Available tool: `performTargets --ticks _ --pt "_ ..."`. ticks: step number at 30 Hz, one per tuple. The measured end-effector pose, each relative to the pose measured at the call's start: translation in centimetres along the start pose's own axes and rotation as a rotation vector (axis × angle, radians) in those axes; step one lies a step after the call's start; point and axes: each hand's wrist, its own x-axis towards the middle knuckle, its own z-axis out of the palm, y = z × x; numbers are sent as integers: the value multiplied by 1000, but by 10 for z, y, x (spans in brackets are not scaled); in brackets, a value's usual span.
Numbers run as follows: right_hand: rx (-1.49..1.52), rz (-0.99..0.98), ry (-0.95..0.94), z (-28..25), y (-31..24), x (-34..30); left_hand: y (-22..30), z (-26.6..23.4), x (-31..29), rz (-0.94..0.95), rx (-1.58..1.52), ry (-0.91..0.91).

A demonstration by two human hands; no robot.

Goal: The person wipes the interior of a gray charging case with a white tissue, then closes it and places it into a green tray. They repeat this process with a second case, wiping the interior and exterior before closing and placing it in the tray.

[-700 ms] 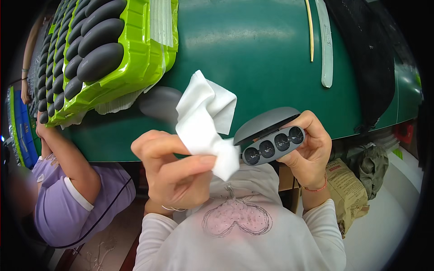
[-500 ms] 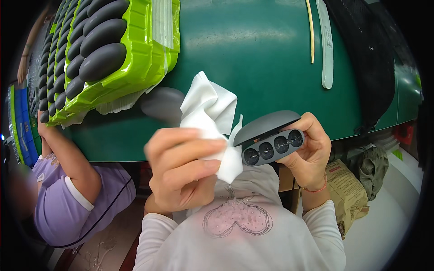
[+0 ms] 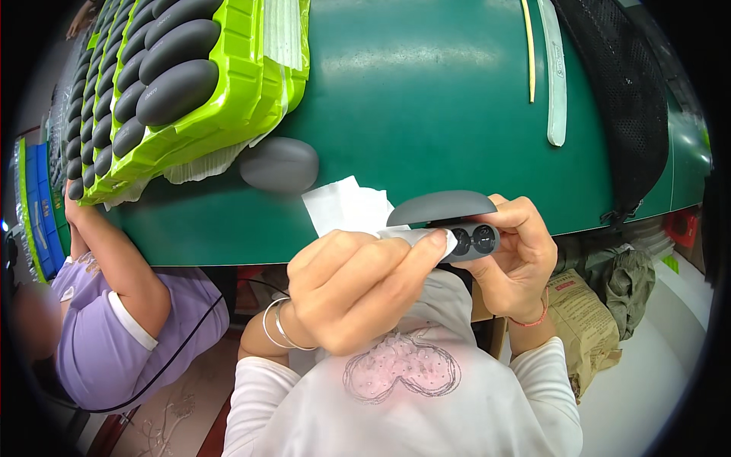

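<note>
A dark grey oval hinged case is held up in front of my chest with its lid raised. My right hand is closed on its right end, thumb below and fingers behind. Two round, glossy black wells show at the case's right side; the rest are covered. My left hand pinches a white wiping cloth, pressing a folded corner of it against the wells at the left. The cloth's loose end spreads out behind the fingers. On the green table, another grey oval case lies apart from both hands.
A lime-green tray with rows of dark cases stands at the far left. A wooden stick and a whitish strip lie at the far right, beside a black mesh bag. A person in purple sits at left.
My left hand has moved right and brought the cloth from beside the case onto its wells, hiding the left ones. The right hand still holds the case, which has shifted slightly.
</note>
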Motion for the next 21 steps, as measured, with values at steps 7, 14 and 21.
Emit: performTargets --ticks 7,14,21 --pt "5 17 27 2 1 -2 1 3 -6 -2 -108 47" --pt "31 4 10 5 2 3 -1 9 -9 -43 -73 160" --pt "-60 -32 18 7 7 2 -5 5 -7 -39 -81 38"
